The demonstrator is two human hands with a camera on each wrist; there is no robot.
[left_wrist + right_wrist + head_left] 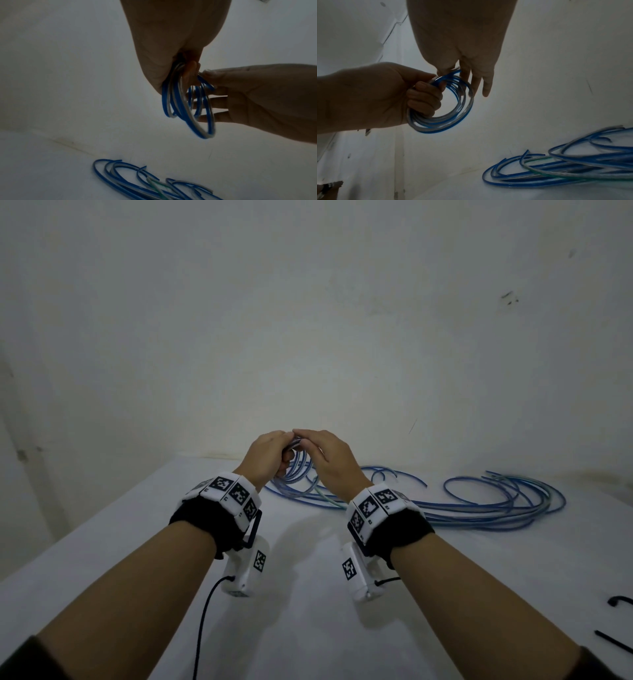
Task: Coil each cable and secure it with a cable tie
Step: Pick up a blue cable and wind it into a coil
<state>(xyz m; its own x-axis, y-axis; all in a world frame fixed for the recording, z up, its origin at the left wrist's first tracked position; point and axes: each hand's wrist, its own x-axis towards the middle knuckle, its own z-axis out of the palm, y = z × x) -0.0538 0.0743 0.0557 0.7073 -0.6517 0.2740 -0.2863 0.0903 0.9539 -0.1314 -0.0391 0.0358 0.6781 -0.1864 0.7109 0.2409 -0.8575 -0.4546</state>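
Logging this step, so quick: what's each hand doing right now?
Left hand: fingers curled round the coiled blue cable, gripping it.
Right hand: pinches the coil's top; other fingers straight.

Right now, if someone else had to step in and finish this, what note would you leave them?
Left hand: grips the blue coil, fingers curled through its loops, held above the table.
Right hand: pinches the coil's top, other fingers straight.
Loose cables: uncoiled heap on the table, to the right.
Black ties: what look like ties lie at the table's near right edge.
Done: one coil wound.
Left: no tie visible on it; tie it, then coil and tie the rest.
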